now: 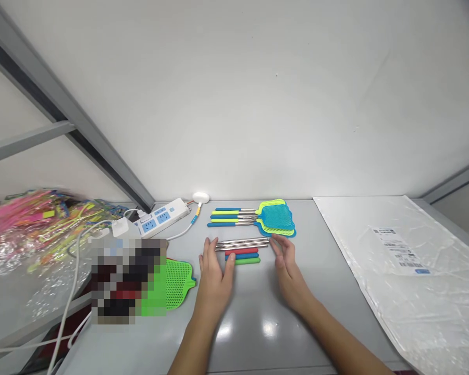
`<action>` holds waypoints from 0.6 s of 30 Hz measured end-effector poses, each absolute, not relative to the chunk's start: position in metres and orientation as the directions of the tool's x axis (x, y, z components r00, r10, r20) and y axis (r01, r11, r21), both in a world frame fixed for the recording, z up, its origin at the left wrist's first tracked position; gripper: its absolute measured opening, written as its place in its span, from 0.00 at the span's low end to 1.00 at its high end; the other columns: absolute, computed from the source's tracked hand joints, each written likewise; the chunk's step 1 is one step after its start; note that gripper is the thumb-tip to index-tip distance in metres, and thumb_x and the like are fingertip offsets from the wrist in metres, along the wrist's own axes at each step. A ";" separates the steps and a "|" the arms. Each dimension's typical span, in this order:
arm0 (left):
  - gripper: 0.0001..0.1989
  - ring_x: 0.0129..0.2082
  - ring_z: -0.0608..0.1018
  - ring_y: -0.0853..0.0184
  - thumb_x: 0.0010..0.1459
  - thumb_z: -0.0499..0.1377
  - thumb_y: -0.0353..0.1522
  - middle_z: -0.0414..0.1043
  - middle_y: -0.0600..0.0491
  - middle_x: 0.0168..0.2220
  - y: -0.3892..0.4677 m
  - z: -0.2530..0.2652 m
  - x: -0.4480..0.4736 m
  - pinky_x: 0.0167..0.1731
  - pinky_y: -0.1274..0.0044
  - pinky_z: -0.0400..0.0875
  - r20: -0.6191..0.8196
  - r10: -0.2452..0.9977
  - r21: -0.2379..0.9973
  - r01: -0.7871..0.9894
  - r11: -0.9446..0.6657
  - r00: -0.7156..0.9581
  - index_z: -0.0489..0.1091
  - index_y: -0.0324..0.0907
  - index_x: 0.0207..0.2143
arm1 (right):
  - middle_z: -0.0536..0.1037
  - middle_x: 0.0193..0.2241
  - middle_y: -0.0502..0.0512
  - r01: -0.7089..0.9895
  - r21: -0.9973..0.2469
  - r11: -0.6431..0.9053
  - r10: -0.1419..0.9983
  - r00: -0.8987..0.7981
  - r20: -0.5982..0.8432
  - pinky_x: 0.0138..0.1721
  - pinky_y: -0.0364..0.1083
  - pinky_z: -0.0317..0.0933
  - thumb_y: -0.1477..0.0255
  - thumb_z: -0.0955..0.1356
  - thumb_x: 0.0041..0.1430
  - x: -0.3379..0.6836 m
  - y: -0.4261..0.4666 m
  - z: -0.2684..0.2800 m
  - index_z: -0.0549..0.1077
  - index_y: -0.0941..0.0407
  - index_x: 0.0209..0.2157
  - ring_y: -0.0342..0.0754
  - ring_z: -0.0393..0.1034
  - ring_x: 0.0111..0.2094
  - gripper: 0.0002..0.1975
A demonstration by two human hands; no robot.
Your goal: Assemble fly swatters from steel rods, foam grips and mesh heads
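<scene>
A small bundle of shiny metal rods (242, 243) lies level on the grey table between my two hands. My left hand (214, 273) has its fingers apart, the fingertips at the rods' left ends and the thumb at the left end of the handles. Those loose handles lie just below the rods: a red handle (244, 251), a blue handle (247, 256) and a green handle (249, 261). At the rods' right ends are the fingertips of my right hand (288, 265), its thumb held apart from the fingers. Neither hand is closed around anything.
Several assembled fly swatters (275, 216) lie behind the rods. Green swatter heads (180, 284) are at left, partly under a blurred patch. A power strip (160, 219) with cables, bagged colourful goods (54, 224) and a large white plastic package (359, 250) flank the table.
</scene>
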State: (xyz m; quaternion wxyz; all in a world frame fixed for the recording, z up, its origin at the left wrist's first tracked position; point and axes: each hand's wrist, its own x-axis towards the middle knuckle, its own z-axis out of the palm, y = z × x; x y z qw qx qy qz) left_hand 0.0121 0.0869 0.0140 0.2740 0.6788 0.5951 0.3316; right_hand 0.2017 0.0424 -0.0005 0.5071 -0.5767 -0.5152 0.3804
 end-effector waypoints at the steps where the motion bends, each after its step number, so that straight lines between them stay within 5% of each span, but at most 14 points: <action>1: 0.30 0.70 0.48 0.55 0.67 0.48 0.43 0.46 0.35 0.69 0.087 0.014 0.012 0.65 0.54 0.44 0.122 0.991 0.772 0.621 -0.135 0.064 0.49 0.38 0.65 | 0.52 0.67 0.64 0.216 -0.976 0.039 0.978 0.190 0.081 0.65 0.58 0.48 0.52 0.54 0.68 0.201 0.044 -0.002 0.47 0.52 0.63 0.52 0.47 0.68 0.28; 18: 0.31 0.69 0.52 0.53 0.65 0.53 0.43 0.48 0.40 0.69 0.086 0.006 0.009 0.65 0.54 0.47 0.110 0.993 0.841 0.529 -0.111 0.034 0.49 0.44 0.66 | 0.53 0.67 0.63 0.277 -0.961 0.021 0.986 0.154 0.066 0.66 0.60 0.45 0.58 0.59 0.68 0.199 0.050 -0.014 0.47 0.50 0.64 0.52 0.47 0.68 0.28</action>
